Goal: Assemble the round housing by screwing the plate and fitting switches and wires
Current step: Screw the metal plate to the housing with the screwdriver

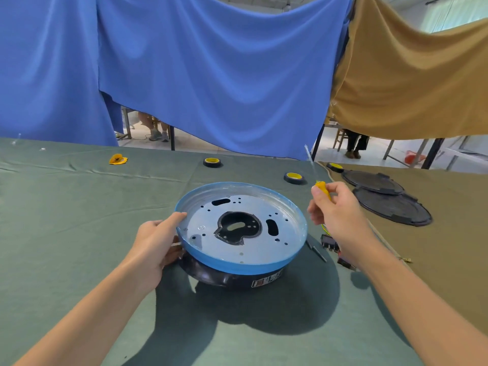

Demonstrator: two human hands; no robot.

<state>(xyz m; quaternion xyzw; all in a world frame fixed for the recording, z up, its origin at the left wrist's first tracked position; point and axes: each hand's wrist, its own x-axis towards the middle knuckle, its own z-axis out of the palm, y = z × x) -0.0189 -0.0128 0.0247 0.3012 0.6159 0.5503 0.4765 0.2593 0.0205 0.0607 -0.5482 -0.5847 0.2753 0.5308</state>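
Head view: round housing [232, 266] sits mid-counter [79, 220], silver plate [206, 223] face up inside the blue rim, and the whole thing looks tilted on the black base [224, 280] under it.
Grip L: left hand [155, 244] holds the housing's left rim, thumb over the top edge, fingers underneath (mostly hidden).
Grip R: right hand [335, 210] is closed round a yellow-handled screwdriver [323, 188], shaft pointing up and away from the plate.
Housing vs hands: it lies between them, with the left touching it and the right raised just beside the right rim, apart from it.
Switches: small black and red switches [328, 243] lie on the counter under the right wrist, yellow-green wire [324, 229] beside them. None look fitted.
Pins: dark pins [315, 249] lie near the right rim; can't tell if they are screws.
Risk, rocking: only one hand steadies a tilted housing, so pushing the driver down off-centre could tip or slide it.
Risk, re-grip: the tip points the wrong way, and flipping it in the fingers could drop it onto the plate.
Risk, sweep: the right forearm passes over the loose switches and could knock them away.
Risk, holes: the plate has many holes, so a screw could easily go into the wrong one.
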